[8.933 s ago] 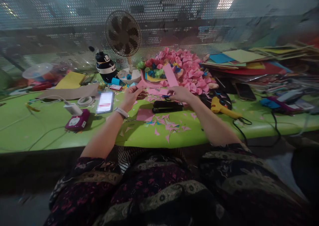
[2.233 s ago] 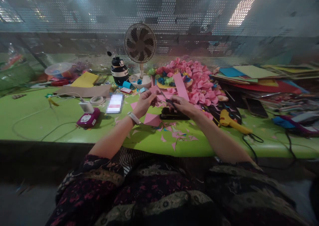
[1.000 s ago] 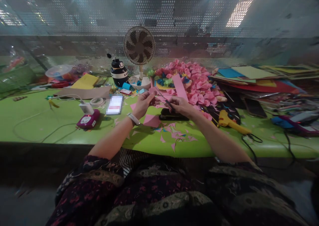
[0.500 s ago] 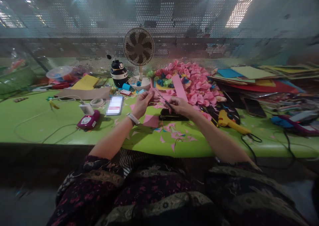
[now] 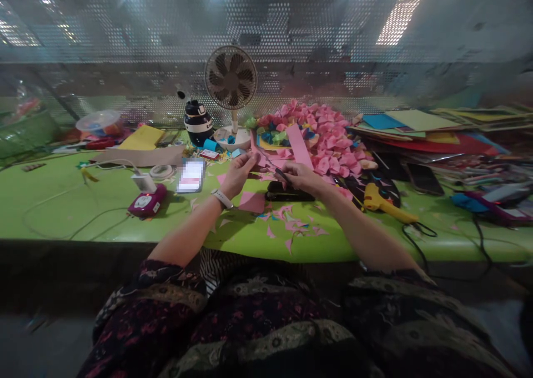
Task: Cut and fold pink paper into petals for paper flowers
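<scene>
Head view, scissors [image 5: 279, 172] slanting, blades [image 5: 267, 160] pointing forward-left

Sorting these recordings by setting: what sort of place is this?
Probably a craft workspace: the green table carries a heap of pink paper shapes, a yellow hot-glue gun and a stack of coloured sheets.

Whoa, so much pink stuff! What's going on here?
A person is working with scissors and paper. The right hand holds the scissors, their blades pointing toward pink paper in the left hand. Scraps and a stapler lie nearer the person; a big pink heap sits behind.
</scene>
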Available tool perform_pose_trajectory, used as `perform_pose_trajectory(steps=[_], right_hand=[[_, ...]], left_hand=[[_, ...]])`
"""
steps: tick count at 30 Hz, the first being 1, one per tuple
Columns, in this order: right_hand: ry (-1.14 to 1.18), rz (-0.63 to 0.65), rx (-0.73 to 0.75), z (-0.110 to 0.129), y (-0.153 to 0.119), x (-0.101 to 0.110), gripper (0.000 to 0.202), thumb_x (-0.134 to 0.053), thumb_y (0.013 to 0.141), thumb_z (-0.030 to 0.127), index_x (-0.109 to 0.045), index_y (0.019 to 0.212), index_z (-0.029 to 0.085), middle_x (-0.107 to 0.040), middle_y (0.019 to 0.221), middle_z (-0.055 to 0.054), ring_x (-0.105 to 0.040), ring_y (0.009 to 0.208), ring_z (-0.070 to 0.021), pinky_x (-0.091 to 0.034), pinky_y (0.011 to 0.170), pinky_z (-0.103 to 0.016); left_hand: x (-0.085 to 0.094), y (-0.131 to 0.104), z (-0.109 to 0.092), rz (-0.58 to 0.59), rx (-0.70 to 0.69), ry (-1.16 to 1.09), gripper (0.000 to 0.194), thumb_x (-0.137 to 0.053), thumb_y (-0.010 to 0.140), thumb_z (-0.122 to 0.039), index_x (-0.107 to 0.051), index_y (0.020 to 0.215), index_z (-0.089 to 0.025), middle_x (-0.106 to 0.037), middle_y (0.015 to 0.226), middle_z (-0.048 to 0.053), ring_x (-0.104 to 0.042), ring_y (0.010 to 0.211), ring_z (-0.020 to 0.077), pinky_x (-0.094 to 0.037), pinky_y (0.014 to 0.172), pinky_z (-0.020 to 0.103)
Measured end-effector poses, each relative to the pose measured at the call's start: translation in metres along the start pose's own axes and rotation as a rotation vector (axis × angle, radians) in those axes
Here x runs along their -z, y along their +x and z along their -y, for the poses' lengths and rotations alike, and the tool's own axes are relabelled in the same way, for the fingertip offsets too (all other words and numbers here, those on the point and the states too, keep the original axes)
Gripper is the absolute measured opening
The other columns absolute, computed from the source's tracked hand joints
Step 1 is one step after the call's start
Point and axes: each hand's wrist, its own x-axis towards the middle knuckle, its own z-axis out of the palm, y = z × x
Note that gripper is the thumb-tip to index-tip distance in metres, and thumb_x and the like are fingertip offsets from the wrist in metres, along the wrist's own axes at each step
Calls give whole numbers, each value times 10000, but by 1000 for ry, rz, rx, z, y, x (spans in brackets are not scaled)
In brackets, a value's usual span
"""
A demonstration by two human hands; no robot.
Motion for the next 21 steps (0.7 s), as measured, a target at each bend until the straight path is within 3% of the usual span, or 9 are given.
perform_pose_trajectory(steps=[5,11,21], right_hand=[[37,-8,13,1,1,0,556,-712,665,714,-516,715,197,-586,552,18,-466,481,-89,-297,483,-238],[45,-3,30,-5,3,-1,537,-696,706,699,-516,698,193,-576,520,21,-426,443,-74,-258,457,-230],[71,-21,-8,10,-4,-5,574,-708,659,733,-518,689,192,-577,549,24,-425,476,-74,-263,466,-236]], left_hand=[[0,-1,0,53,-17,-21,315,-716,851,-444,-584,836,-158,-730,780,36,-758,721,170,-534,538,179],[1,1,0,9,-56,-60,303,-748,826,-420,-586,825,-163,-672,722,-9,-738,669,146,-519,505,164],[-1,-2,1,52,-44,-57,296,-739,839,-412,-586,804,-161,-665,720,-7,-716,662,121,-549,545,171]])
